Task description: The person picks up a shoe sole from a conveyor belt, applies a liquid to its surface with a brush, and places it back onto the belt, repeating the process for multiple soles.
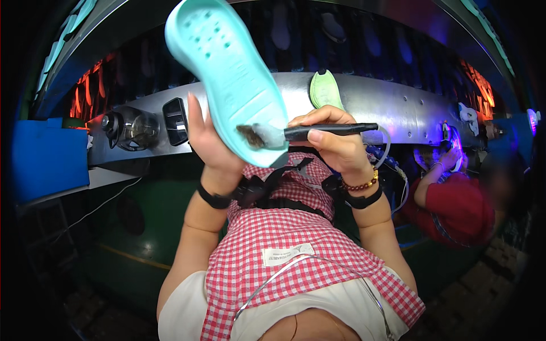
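Note:
A turquoise shoe sole (239, 91), its inner side facing up, tilts over the near edge of the metal bench. My left hand (213, 142) grips it along its left side and near end, with some fingers hidden beneath. In my right hand (338, 142) is a brush (330, 131) with a black handle, held between thumb and fingers. A thin pale tube runs from the handle's rear end. The brush's dark bristles (250, 136) rest at the near end of the sole, apparently touching its inner surface.
On the metal bench (392, 108) lie a lime-green sole (325, 90) and a black compartment tray (175, 121). A clear jug with a black lid (133, 128) stands left. Behind runs a dark row of soles. Right, a person in red (455, 207) handles a sole.

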